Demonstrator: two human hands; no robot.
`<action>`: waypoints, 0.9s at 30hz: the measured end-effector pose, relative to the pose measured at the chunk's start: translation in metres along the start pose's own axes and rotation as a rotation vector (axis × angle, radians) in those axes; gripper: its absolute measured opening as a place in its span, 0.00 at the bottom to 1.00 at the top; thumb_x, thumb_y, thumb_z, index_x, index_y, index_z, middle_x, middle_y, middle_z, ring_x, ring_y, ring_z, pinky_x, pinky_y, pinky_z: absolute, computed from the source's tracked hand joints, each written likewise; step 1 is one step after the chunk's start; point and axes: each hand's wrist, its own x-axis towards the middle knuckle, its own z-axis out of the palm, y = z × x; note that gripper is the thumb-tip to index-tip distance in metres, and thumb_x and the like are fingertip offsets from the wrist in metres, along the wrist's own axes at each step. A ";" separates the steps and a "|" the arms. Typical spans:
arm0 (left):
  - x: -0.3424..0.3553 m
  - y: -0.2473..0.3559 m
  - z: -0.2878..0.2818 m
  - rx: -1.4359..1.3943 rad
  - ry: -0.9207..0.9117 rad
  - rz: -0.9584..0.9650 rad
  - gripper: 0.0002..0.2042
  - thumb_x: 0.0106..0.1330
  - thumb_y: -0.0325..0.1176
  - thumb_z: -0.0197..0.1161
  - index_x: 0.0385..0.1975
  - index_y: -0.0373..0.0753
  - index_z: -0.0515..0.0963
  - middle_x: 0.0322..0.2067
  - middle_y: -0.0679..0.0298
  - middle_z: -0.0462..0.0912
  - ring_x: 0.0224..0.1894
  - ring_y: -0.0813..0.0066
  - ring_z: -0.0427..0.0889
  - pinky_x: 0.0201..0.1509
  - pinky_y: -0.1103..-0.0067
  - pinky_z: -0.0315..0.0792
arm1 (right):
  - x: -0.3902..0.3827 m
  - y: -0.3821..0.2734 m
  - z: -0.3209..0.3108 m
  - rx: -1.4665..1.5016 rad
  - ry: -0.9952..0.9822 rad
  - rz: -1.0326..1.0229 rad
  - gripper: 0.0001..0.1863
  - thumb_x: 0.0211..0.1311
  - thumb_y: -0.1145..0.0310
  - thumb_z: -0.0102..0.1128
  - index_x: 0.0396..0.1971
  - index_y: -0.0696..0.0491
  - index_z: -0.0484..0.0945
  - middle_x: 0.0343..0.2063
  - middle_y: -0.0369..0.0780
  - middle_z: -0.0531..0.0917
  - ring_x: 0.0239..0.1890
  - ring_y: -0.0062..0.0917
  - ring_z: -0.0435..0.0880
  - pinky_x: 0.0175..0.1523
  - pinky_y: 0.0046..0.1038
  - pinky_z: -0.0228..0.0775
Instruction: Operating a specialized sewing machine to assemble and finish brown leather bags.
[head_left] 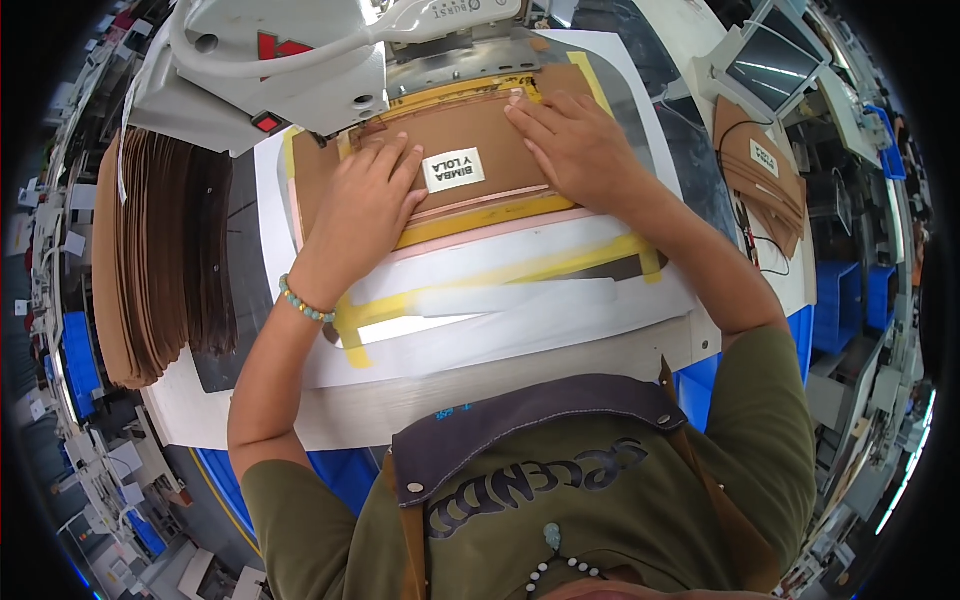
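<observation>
A brown leather-like panel (500,135) with a small white printed label (453,170) lies inside a yellow-edged frame (490,217), on a white sheet under the machine head. My left hand (370,195) rests on the panel's left part, fingers stretched toward the far edge. At the far right corner, my right hand (575,145) lies with its fingers on the panel and the frame's edge. Both hands press from above and grip nothing that I can see. A bead bracelet sits on my left wrist.
The grey-white machine (270,80) with a red switch stands at the far left, close to my left hand. A tall stack of brown panels (150,250) stands left; more labelled brown pieces (760,170) lie right, below a small screen (775,65). Yellow tape (500,272) crosses the white sheet.
</observation>
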 end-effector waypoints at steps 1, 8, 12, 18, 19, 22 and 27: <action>0.002 0.002 0.000 -0.012 -0.019 0.005 0.25 0.72 0.35 0.65 0.66 0.36 0.74 0.67 0.51 0.74 0.66 0.50 0.74 0.69 0.62 0.68 | 0.001 -0.001 0.001 0.001 0.011 -0.002 0.21 0.65 0.68 0.62 0.57 0.57 0.80 0.55 0.39 0.84 0.52 0.30 0.78 0.51 0.34 0.69; 0.000 0.005 -0.004 -0.086 -0.045 0.022 0.23 0.73 0.34 0.64 0.66 0.37 0.74 0.69 0.53 0.72 0.71 0.51 0.71 0.71 0.62 0.68 | 0.022 -0.020 0.011 0.005 0.015 -0.033 0.20 0.66 0.65 0.63 0.54 0.57 0.81 0.51 0.37 0.84 0.50 0.29 0.78 0.49 0.33 0.68; -0.002 0.003 -0.006 -0.085 -0.044 0.021 0.23 0.73 0.34 0.63 0.67 0.38 0.74 0.70 0.53 0.71 0.71 0.50 0.70 0.71 0.62 0.68 | 0.030 -0.026 0.014 -0.018 0.004 -0.044 0.19 0.67 0.62 0.63 0.53 0.57 0.81 0.47 0.36 0.85 0.48 0.27 0.77 0.47 0.32 0.67; -0.007 0.000 -0.006 -0.097 -0.029 0.029 0.22 0.73 0.33 0.63 0.66 0.37 0.75 0.70 0.52 0.72 0.72 0.49 0.70 0.73 0.62 0.68 | 0.039 -0.036 0.021 0.045 -0.067 -0.008 0.23 0.66 0.61 0.65 0.57 0.56 0.80 0.52 0.35 0.84 0.48 0.29 0.77 0.48 0.32 0.68; -0.007 0.000 -0.006 -0.095 -0.032 0.026 0.22 0.73 0.33 0.63 0.66 0.36 0.75 0.70 0.52 0.72 0.72 0.49 0.70 0.73 0.62 0.68 | 0.041 -0.037 0.023 0.046 -0.068 -0.011 0.23 0.66 0.60 0.66 0.57 0.56 0.80 0.52 0.35 0.84 0.48 0.28 0.77 0.47 0.32 0.68; -0.007 -0.002 -0.005 -0.102 -0.032 0.027 0.22 0.73 0.33 0.63 0.66 0.35 0.75 0.69 0.52 0.72 0.72 0.49 0.70 0.74 0.62 0.67 | 0.049 -0.041 0.029 -0.013 0.062 -0.092 0.20 0.68 0.56 0.63 0.50 0.56 0.83 0.41 0.34 0.85 0.44 0.26 0.78 0.41 0.30 0.66; -0.010 -0.006 -0.005 -0.099 -0.007 0.051 0.21 0.77 0.36 0.58 0.65 0.32 0.75 0.66 0.48 0.75 0.70 0.49 0.72 0.72 0.62 0.69 | 0.056 -0.052 0.035 -0.017 -0.012 -0.065 0.22 0.66 0.58 0.66 0.55 0.55 0.82 0.47 0.32 0.84 0.46 0.25 0.78 0.44 0.30 0.67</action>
